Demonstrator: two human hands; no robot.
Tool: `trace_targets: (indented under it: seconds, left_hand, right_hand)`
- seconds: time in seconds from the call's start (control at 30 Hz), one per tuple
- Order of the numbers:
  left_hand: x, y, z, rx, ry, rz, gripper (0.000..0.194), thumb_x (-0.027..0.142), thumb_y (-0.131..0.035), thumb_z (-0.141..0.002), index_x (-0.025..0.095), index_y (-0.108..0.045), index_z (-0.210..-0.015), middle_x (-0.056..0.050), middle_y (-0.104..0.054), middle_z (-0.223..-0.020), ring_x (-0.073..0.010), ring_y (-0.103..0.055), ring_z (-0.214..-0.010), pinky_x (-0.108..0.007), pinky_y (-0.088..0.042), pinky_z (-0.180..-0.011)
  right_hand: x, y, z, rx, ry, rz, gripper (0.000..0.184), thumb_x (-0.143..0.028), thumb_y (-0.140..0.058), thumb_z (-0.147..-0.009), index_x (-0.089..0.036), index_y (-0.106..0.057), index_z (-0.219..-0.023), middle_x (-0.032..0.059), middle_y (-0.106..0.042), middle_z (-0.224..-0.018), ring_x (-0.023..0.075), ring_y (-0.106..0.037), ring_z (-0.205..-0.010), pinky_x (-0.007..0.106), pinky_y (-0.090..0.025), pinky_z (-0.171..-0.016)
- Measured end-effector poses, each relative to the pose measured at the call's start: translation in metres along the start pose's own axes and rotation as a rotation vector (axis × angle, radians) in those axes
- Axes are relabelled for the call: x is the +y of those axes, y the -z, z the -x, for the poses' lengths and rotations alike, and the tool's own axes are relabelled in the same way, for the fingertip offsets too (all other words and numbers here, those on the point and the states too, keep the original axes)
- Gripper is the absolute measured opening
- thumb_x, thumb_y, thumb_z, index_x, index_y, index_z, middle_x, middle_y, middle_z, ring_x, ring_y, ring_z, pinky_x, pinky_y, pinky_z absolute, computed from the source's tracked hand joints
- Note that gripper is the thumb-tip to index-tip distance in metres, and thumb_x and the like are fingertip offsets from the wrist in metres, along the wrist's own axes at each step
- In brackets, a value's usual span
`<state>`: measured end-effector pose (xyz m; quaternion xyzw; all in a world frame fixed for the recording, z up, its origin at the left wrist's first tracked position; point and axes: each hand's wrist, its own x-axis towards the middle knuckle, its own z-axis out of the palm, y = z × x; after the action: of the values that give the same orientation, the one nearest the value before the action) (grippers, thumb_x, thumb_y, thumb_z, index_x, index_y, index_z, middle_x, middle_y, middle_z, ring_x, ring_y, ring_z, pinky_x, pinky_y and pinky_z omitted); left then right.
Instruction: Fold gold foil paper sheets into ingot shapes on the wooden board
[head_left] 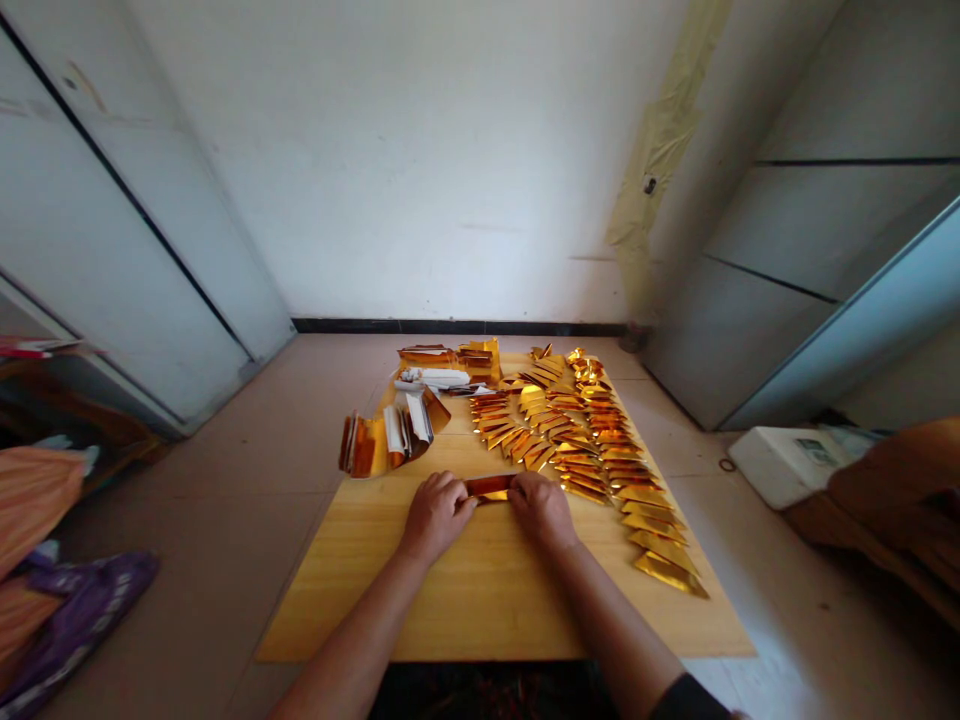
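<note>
A strip of shiny gold foil paper (491,487) is stretched between my two hands over the middle of the wooden board. My left hand (436,512) is closed on its left end. At the right end, my right hand (541,505) grips the same paper with bent fingers. Just beyond my hands and to the right lie rows of folded gold foil pieces (577,440), overlapping one another. Bundles of curled gold foil sheets with white backs (386,440) lie to the far left of my hands.
The wooden board (450,610) rests low over a tiled floor. Beyond it stands a white wall (450,200). Grey cabinets (787,260) are on the right, with a white box (787,465) on the floor. A purple bag (82,610) lies at left.
</note>
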<state>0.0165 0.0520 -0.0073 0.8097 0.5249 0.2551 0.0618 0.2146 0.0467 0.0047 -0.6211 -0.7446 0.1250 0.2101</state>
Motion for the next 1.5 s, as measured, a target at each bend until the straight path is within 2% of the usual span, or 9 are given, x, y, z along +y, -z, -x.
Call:
trace_targets:
  seconds: [0.2,0.53,0.73,0.83,1.0,1.1,1.2,1.3,1.5]
  left_hand:
    - [0.004,0.002,-0.003,-0.057,0.079,-0.047,0.016,0.023,-0.057,-0.080,0.019,-0.054,-0.065,-0.002,-0.057,-0.074,-0.0167,-0.051,-0.076,-0.029,-0.037,-0.070]
    - [0.018,0.003,-0.008,-0.126,0.187,-0.274,0.012,0.027,-0.052,-0.082,0.020,-0.056,-0.074,-0.004,-0.058,-0.081,-0.0202,-0.053,-0.082,-0.031,-0.035,-0.069]
    - [0.021,0.005,-0.003,-0.051,0.160,-0.258,0.005,0.024,-0.055,-0.081,0.020,-0.057,-0.083,-0.004,-0.058,-0.085,-0.0200,-0.051,-0.084,-0.032,-0.034,-0.071]
    - [0.023,0.005,0.000,0.001,0.022,-0.261,0.006,0.022,-0.053,-0.085,0.022,-0.059,-0.087,-0.004,-0.057,-0.087,-0.0205,-0.049,-0.086,-0.033,-0.033,-0.073]
    - [0.023,-0.001,0.001,0.002,-0.211,-0.265,0.017,0.016,-0.048,-0.088,0.020,-0.060,-0.076,-0.004,-0.057,-0.080,-0.0194,-0.048,-0.082,-0.034,-0.032,-0.071]
    - [0.022,-0.003,0.004,-0.001,-0.228,-0.265,0.018,0.015,-0.048,-0.088,0.019,-0.061,-0.076,-0.004,-0.058,-0.079,-0.0189,-0.048,-0.081,-0.033,-0.033,-0.071]
    - [0.021,0.002,0.013,-0.032,-0.222,-0.265,0.017,0.016,-0.047,-0.089,0.022,-0.062,-0.096,-0.004,-0.061,-0.087,-0.0190,-0.050,-0.085,-0.034,-0.033,-0.074]
    - [0.021,0.010,0.021,-0.056,-0.186,-0.258,0.025,0.017,-0.046,-0.090,0.025,-0.058,-0.110,-0.004,-0.063,-0.096,-0.0196,-0.052,-0.091,-0.037,-0.033,-0.079]
    - [0.028,0.021,0.026,-0.108,-0.088,-0.209,0.030,0.014,-0.048,-0.085,0.024,-0.058,-0.112,-0.006,-0.065,-0.104,-0.0216,-0.052,-0.100,-0.042,-0.030,-0.088]
  right_hand:
    - [-0.008,0.005,-0.002,-0.030,-0.059,0.071,0.014,-0.019,-0.051,-0.085,-0.020,-0.064,-0.081,0.0018,-0.068,-0.083,0.0131,-0.060,-0.079,0.020,-0.034,-0.069]
    - [-0.011,0.002,-0.007,-0.060,-0.136,0.174,0.013,-0.020,-0.051,-0.085,-0.021,-0.063,-0.080,0.0016,-0.068,-0.081,0.0138,-0.060,-0.076,0.023,-0.031,-0.064]
    - [-0.014,0.003,-0.003,-0.056,-0.125,0.245,0.011,-0.022,-0.051,-0.086,-0.021,-0.061,-0.089,0.0028,-0.066,-0.086,0.0148,-0.059,-0.077,0.024,-0.033,-0.064]
    - [-0.017,0.002,0.000,0.005,-0.068,0.307,0.011,-0.021,-0.051,-0.088,-0.021,-0.061,-0.092,0.0047,-0.063,-0.092,0.0158,-0.057,-0.080,0.025,-0.035,-0.064]
    - [-0.024,-0.007,0.001,0.031,0.227,0.395,0.012,-0.021,-0.050,-0.091,-0.023,-0.062,-0.092,0.0055,-0.061,-0.095,0.0191,-0.053,-0.089,0.028,-0.037,-0.070]
    - [-0.023,-0.010,0.003,0.012,0.301,0.402,0.014,-0.019,-0.048,-0.092,-0.021,-0.062,-0.092,0.0055,-0.062,-0.096,0.0188,-0.052,-0.089,0.029,-0.036,-0.071]
    - [-0.017,-0.008,0.012,-0.014,0.301,0.416,0.015,-0.019,-0.049,-0.092,-0.020,-0.061,-0.084,0.0042,-0.062,-0.088,0.0190,-0.051,-0.085,0.030,-0.035,-0.070]
    - [-0.009,-0.005,0.024,-0.006,0.315,0.420,0.010,-0.020,-0.050,-0.090,-0.021,-0.060,-0.091,0.0040,-0.061,-0.089,0.0199,-0.049,-0.085,0.031,-0.034,-0.070]
    - [0.001,-0.005,0.037,0.023,0.276,0.392,0.015,-0.015,-0.049,-0.088,-0.019,-0.061,-0.097,0.0067,-0.061,-0.099,0.0207,-0.048,-0.091,0.032,-0.035,-0.077]
